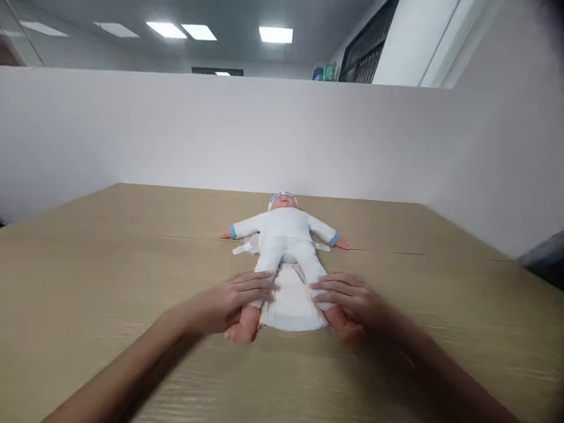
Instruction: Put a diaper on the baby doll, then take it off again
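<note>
A baby doll [286, 224] in white clothes with blue cuffs lies on its back, arms out and legs apart. Its white headband bears blue lettering. Under its hips and between its legs spreads an unfolded white diaper [293, 308], whose tabs stick out at both sides of the waist. My left hand [242, 296] rests with stretched fingers across the doll's lower leg on the left. On the other side, my right hand [346, 296] lies over the other lower leg, fingers spread. Both thumbs are hidden. The doll's bare feet show beside my wrists.
The doll lies on a wide wood-coloured table [132, 282] with a thin seam running across it. A white partition [264, 135] rises behind the table's far edge, and a wall [493, 170] stands at the right. A dark object [546, 258] sits at the right edge.
</note>
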### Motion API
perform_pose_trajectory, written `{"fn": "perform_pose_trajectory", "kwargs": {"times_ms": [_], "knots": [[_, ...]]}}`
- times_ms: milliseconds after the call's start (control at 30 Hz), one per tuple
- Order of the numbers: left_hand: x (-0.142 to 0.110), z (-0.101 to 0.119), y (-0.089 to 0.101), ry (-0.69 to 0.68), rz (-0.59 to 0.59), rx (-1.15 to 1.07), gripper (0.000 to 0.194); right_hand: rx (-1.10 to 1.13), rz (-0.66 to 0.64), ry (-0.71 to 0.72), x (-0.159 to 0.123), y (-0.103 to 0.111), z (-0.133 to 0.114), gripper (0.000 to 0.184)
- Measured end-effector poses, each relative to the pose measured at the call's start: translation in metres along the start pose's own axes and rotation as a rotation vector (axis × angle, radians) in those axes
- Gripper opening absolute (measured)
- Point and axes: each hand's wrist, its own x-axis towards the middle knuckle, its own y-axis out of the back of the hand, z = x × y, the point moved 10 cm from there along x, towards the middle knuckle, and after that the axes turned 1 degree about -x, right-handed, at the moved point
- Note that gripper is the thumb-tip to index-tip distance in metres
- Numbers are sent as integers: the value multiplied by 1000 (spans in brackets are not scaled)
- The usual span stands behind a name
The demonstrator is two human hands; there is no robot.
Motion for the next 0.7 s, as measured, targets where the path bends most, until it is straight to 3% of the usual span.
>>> {"fn": "perform_pose_trajectory", "kwargs": {"times_ms": [167, 300, 400, 467, 567, 700], "knots": [[0, 0, 2, 30, 2, -93, 57, 128, -73, -127, -7, -4, 16, 38], [2, -2, 8, 128, 5, -200, 45, 304, -81, -203, -8, -2, 21, 47], [5, 1, 10, 212, 37, -206, 37, 345, -65, -273, -6, 4, 19, 37], [8, 5, 8, 257, 60, -133, 39, 308, -70, -315, -5, 7, 13, 34], [14, 12, 2, 302, 100, -28, 69, 185, -83, -314, -2, 6, -4, 49], [19, 12, -9, 398, 133, 70, 49, -27, -23, -283, 3, -3, -21, 70]]}}
